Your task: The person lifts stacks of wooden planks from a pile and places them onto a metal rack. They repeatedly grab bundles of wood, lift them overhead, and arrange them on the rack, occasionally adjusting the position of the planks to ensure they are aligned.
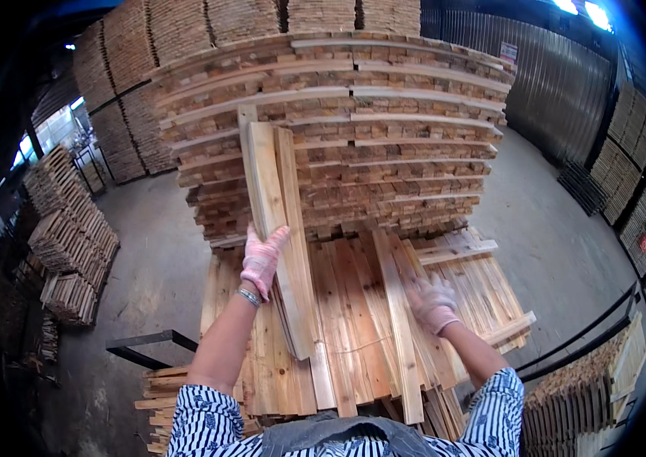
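Clasping a bundle of planks (291,266) from its left side, the gloved left hand (264,261) has its grip closed around the wood near mid-length, thumb toward the wider faces. The bundle's long axis runs away from the wearer, its far end slanting a little left and standing against the face of the tall board stack (407,152), its near end over the middle of the lower board layer (353,305). Whether that near end touches the layer or hangs just above it, I cannot tell. The left hand is plainly the nearer one; the right hand (432,301) lies well apart, toward the layer's right edge.

The right glove's fingers are blurred over the boards there, so I cannot tell whether its grip is spread or clamped on one. Just left of it, a long pale plank (397,327) runs nearly parallel to the boards around it, its near end jutting past the layer's near edge. Two crosswise slats lie by the right edge, one toward the far corner (456,251), one toward the near corner (511,327).

The boards sit in open stacks rather than in containers; a black metal frame (151,339) stands beyond the layer's near left corner.
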Motion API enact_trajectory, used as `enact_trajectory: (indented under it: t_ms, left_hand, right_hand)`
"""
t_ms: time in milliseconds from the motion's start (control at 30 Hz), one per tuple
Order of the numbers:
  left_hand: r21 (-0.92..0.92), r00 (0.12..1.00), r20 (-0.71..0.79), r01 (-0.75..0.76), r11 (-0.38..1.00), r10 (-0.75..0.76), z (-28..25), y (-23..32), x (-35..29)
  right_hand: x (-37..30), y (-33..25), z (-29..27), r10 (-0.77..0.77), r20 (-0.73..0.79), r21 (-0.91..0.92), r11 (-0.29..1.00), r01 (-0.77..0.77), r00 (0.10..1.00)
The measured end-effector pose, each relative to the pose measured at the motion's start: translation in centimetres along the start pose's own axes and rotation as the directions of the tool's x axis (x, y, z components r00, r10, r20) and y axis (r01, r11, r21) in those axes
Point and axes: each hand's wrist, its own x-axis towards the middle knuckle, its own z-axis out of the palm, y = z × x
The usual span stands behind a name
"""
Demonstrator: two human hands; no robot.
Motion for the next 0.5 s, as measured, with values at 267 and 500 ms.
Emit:
enact_trajectory:
  t_ms: [267, 500]
  left_hand:
    - [-0.305, 0.989, 0.107, 0.127, 0.944, -0.098, 0.7, 0.3, 0.5]
    - [-0.489, 0.895, 0.401, 0.390, 0.781, -0.195, -3.0, 0.0, -1.5]
  right_hand:
    - [10.6, -23.4, 3.0, -0.234, -0.172, 0.851, 0.453, 0.264, 0.957]
    - [3.8, -22.7, -2.0, -0.299, -0.108, 0.963, 0.205, 0.174, 0.948]
